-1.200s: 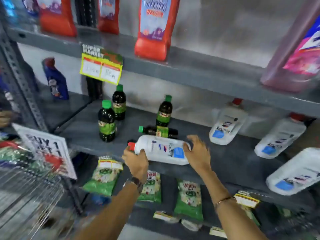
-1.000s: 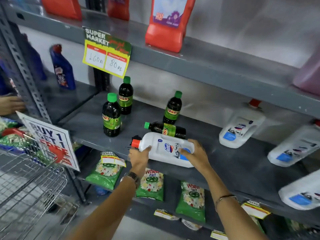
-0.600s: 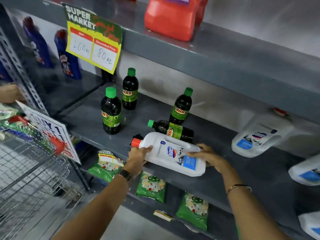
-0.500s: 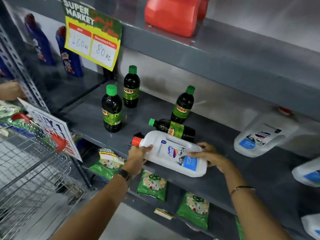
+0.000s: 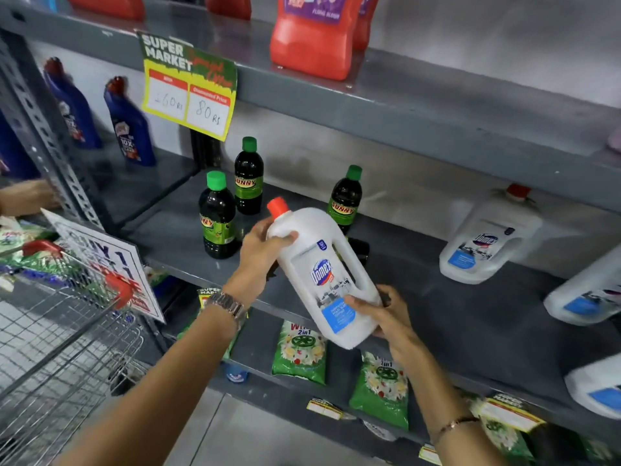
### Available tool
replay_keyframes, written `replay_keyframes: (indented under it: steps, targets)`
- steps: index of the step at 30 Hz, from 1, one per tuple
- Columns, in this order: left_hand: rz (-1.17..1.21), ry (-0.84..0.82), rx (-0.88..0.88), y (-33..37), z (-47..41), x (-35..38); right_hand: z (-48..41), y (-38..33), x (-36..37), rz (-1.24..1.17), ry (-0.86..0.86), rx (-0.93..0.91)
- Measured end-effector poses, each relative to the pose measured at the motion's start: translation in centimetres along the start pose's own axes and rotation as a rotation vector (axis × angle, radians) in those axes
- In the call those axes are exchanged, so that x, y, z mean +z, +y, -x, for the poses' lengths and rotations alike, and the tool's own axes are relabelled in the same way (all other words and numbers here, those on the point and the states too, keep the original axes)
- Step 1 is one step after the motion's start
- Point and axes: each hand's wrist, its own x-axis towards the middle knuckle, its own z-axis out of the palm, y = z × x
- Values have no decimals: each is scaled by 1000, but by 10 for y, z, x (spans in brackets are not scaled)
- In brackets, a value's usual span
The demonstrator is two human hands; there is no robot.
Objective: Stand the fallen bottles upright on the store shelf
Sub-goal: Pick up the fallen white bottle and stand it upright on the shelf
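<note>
A white Domex jug (image 5: 322, 274) with a red cap is lifted off the grey middle shelf (image 5: 470, 317) and tilted, cap up and to the left. My left hand (image 5: 258, 257) grips its neck and shoulder. My right hand (image 5: 383, 314) holds its lower side near the base. Three dark Sunny bottles with green caps stand upright behind it: one at the front left (image 5: 216, 216), one further back (image 5: 248, 178) and one to the right (image 5: 346, 200). A fallen dark bottle (image 5: 358, 248) lies mostly hidden behind the jug. More white jugs lean or lie at the right (image 5: 487, 237) (image 5: 584, 297) (image 5: 594, 388).
A yellow price sign (image 5: 188, 85) hangs from the upper shelf, which carries red jugs (image 5: 312, 31). Blue bottles (image 5: 129, 126) stand on the left shelf. Green detergent packets (image 5: 299, 354) lie on the lower shelf. A wire cart (image 5: 60, 331) with a white sign (image 5: 104, 264) sits at the left.
The white jug lay on its side on the shelf with both hands on it. Both hands have now raised it off the shelf and tipped it cap-up.
</note>
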Motion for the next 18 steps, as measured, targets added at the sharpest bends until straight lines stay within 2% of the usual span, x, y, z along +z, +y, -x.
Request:
replay_keyframes:
  steps: [4, 7, 12, 18]
  targets:
    - [123, 7, 19, 24, 5, 4, 25, -6, 7, -29, 3, -21]
    - [194, -144, 117, 36, 15, 8, 38, -5, 8, 37, -1, -56]
    - [-1, -400, 311, 51, 33, 15, 52, 6, 18, 61, 68, -160]
    - [-85, -481, 381, 54, 43, 15, 59, 17, 17, 29, 152, -151]
